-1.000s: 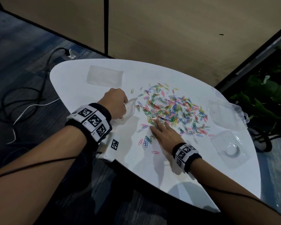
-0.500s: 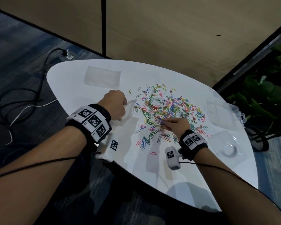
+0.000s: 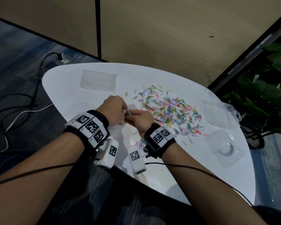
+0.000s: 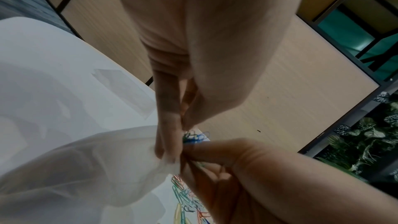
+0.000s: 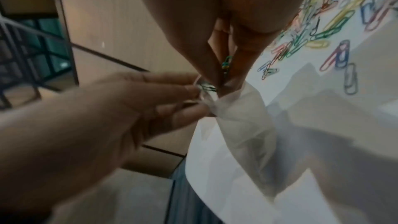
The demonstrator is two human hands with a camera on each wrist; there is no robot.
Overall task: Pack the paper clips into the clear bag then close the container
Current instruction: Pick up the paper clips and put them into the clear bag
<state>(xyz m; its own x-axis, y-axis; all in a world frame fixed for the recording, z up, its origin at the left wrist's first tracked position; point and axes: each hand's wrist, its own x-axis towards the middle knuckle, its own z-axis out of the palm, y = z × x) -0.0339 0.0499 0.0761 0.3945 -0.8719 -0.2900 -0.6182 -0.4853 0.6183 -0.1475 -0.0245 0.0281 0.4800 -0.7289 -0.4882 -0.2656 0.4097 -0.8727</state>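
Head view, item list: my left hand (image 3: pixel 113 111) pinches the mouth of the clear bag (image 4: pixel 90 168), whose body hangs down toward the near edge of the white table (image 3: pixel 193 172). My right hand (image 3: pixel 140 121) meets it, thumb and fingers pinching a few paper clips (image 4: pixel 194 138) at the bag's opening. Loose paper clips (image 3: pixel 170 111), many colours, lie scattered on the table just right of both hands. A second flat clear bag (image 3: pixel 98 80) lies at the far left. Clear container (image 3: pixel 217 114), far right edge; its lid (image 3: pixel 224 148) lies nearer, apart from it.
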